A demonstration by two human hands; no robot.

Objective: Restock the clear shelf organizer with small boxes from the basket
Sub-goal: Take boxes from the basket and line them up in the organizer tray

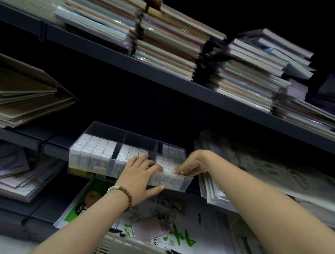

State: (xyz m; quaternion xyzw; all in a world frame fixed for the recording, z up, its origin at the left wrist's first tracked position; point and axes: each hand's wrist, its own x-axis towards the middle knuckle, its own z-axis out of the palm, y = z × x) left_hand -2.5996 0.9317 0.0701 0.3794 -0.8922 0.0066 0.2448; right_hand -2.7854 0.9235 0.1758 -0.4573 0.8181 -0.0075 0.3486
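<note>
The basket (134, 249) sits below the organizer (93, 159). The left hand (139, 176) clamps the organizer's front wall, fingers over the top and thumb on its face. The right hand (189, 166) sets bunched fingertips on the small boxes (96, 143) in its right compartment; I cannot tell whether they pinch one.

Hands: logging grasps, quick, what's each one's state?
Left hand: grips organizer front, thumb underneath.
Right hand: fingers curled onto boxes; grip cannot be told.

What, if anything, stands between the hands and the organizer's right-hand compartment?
Nothing visible. The left hand grips the clear organizer by its front wall at that compartment, and the right hand has its fingertips on the small boxes inside it.
</note>
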